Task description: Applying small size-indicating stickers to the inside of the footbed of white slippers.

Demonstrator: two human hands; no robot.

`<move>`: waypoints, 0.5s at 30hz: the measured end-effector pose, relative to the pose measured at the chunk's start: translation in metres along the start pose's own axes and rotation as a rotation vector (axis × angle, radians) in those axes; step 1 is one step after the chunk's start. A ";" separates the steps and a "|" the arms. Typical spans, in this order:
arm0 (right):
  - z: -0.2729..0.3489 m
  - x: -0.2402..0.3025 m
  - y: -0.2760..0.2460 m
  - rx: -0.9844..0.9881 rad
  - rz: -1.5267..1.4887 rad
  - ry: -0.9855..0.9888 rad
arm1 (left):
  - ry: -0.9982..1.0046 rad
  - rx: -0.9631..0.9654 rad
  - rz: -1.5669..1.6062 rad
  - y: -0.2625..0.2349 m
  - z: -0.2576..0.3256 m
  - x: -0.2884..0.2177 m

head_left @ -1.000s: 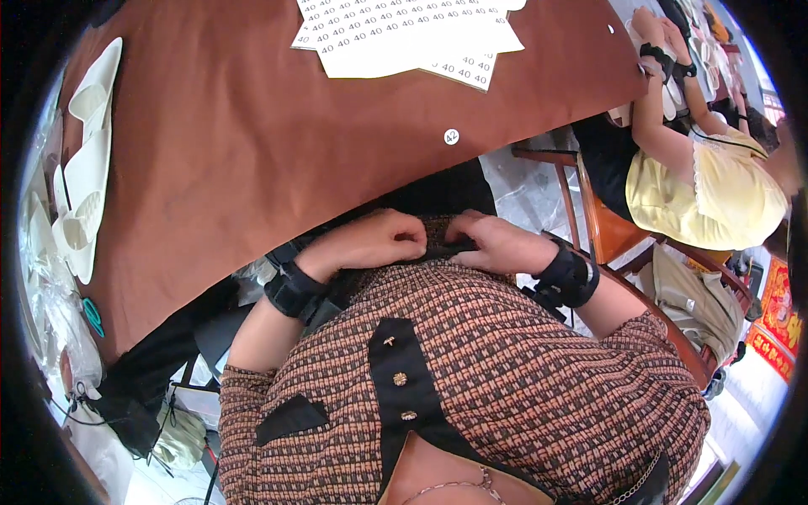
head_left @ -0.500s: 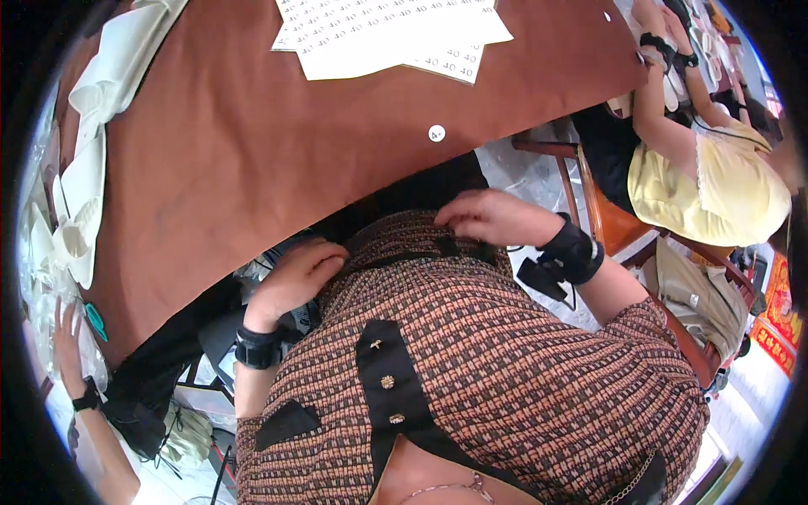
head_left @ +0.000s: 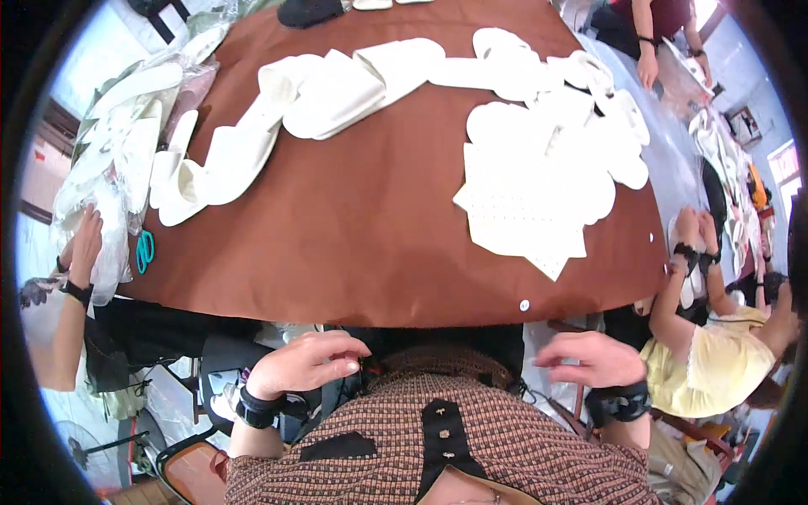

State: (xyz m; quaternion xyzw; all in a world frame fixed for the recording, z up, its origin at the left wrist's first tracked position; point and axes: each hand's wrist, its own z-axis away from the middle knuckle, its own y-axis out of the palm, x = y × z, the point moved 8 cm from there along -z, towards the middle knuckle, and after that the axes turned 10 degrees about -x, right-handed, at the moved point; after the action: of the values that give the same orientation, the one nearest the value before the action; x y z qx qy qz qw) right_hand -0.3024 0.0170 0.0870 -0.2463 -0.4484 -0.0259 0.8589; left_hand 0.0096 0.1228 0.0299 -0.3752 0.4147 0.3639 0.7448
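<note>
My left hand (head_left: 310,364) hovers at the table's near edge with nothing in it, its fingers loosely stretched and the thumb apart. On the other side, my right hand (head_left: 596,358) is likewise empty, fingers extended and slightly bent. Both wrists wear black straps. Beyond them lies a brown tablecloth (head_left: 362,227). A small round white sticker (head_left: 524,305) sits near its front edge, closest to my right hand. White printed sheets (head_left: 526,231) lie right of the middle, partly under a pile of white slippers (head_left: 581,160). More white slippers (head_left: 337,93) form a line across to the left.
Teal-handled scissors (head_left: 145,252) lie at the left edge beside clear plastic bags (head_left: 109,227), where a co-worker's hand (head_left: 87,240) reaches in. A dark slipper-like item (head_left: 310,12) is at the far edge. Another co-worker in a yellow top (head_left: 715,362) sits at right.
The view has lifted, showing more of the table and the slippers. My hands have come away from my lap and are farther apart.
</note>
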 end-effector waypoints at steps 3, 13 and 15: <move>0.031 0.031 -0.058 -0.278 -0.084 -0.029 | 0.007 -0.090 0.031 -0.022 0.001 -0.018; 0.053 0.038 -0.177 -1.203 -0.520 -0.472 | 0.193 -0.407 -0.172 -0.090 -0.089 -0.023; 0.021 0.046 -0.184 -1.195 -0.668 -0.554 | 0.219 -0.402 -0.254 -0.098 -0.108 -0.021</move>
State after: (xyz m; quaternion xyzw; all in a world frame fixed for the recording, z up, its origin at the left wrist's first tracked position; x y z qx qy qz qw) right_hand -0.3395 -0.1268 0.2062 -0.5201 -0.6092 -0.4628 0.3798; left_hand 0.0472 -0.0195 0.0333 -0.6019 0.3617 0.2998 0.6457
